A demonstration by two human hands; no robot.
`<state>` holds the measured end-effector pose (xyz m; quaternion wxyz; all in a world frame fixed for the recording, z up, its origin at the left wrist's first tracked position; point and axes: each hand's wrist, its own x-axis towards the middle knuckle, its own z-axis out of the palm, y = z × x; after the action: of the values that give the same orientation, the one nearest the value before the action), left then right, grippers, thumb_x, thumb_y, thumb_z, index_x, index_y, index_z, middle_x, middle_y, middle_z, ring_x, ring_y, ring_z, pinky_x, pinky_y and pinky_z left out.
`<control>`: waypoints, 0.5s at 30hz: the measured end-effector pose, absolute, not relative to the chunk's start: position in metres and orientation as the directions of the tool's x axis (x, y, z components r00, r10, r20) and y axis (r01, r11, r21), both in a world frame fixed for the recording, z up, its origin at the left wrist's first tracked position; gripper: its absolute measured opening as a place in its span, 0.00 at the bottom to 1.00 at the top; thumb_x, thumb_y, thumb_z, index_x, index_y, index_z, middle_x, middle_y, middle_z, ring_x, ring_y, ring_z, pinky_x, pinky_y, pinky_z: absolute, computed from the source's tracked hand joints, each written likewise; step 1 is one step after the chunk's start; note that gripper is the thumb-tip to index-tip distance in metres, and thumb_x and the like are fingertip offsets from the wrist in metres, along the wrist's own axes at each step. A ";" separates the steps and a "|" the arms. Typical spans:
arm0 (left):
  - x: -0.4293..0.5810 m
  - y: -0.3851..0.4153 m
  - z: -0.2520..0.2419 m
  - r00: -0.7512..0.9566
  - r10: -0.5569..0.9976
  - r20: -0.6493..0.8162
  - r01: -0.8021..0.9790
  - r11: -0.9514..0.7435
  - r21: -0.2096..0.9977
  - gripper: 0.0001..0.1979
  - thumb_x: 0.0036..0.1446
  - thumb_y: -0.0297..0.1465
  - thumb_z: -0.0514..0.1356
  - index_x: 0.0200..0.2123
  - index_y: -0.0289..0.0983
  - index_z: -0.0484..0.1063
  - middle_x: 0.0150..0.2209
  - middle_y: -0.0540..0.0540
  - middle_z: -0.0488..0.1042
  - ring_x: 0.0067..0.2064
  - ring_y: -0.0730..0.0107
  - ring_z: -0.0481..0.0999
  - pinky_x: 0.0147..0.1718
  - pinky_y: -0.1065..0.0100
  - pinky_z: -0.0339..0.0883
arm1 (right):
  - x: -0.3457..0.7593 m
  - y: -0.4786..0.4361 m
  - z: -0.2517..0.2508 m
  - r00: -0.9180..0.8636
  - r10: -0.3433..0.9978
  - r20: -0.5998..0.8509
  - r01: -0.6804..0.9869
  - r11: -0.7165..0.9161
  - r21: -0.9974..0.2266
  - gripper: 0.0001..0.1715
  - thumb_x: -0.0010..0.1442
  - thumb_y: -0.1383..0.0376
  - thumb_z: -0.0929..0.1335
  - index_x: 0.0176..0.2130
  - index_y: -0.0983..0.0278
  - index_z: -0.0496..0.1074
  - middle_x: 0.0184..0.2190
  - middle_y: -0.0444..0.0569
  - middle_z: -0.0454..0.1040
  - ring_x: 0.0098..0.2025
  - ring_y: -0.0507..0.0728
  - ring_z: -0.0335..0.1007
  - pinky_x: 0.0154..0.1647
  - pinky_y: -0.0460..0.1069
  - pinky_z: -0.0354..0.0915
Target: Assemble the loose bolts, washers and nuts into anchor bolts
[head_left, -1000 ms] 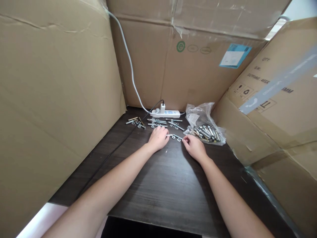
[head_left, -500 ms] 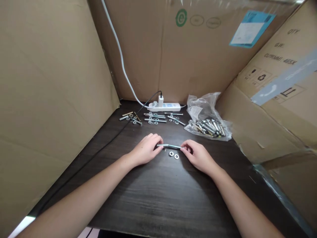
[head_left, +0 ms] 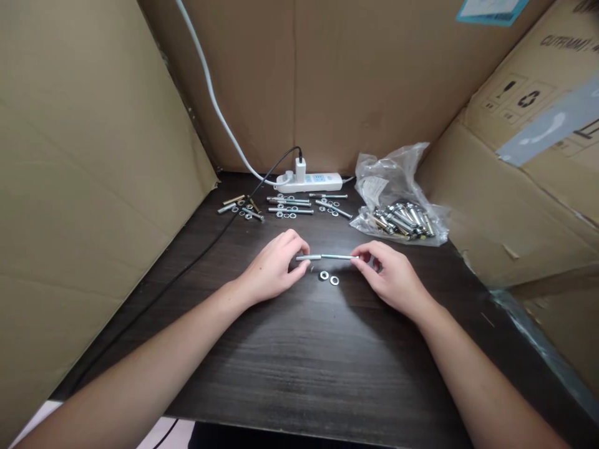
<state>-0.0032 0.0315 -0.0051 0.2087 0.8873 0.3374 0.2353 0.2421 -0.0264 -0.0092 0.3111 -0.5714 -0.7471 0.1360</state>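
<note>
Head view: your right grip [head_left: 393, 274] pinches the rod [head_left: 337, 256] at its right end; your left grip [head_left: 274, 269] curls about the sleeve [head_left: 311, 257], whether clamped you can't tell. Both lie left-to-right, nearly end to end, between your hands.

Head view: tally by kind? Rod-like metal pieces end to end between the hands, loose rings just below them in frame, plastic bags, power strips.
Metal sleeve: 1
Slim metal rod: 1
Loose rings: 2
Plastic bag: 1
Power strip: 1
Total: 6
</note>
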 end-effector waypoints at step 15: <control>-0.004 0.029 -0.003 0.680 0.689 0.252 0.525 -0.697 0.488 0.04 0.59 0.31 0.55 0.37 0.38 0.66 0.39 0.48 0.66 0.39 0.69 0.67 0.39 0.67 0.63 | 0.235 -0.033 -0.005 -0.153 0.904 0.398 0.733 0.374 -0.569 0.08 0.62 0.62 0.65 0.36 0.63 0.72 0.30 0.47 0.71 0.32 0.54 0.66 0.31 0.48 0.62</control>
<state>-0.0040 0.0295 -0.0031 0.1919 0.8961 0.3387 0.2133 0.2353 -0.0325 -0.0046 0.3541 -0.5462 -0.7494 0.1213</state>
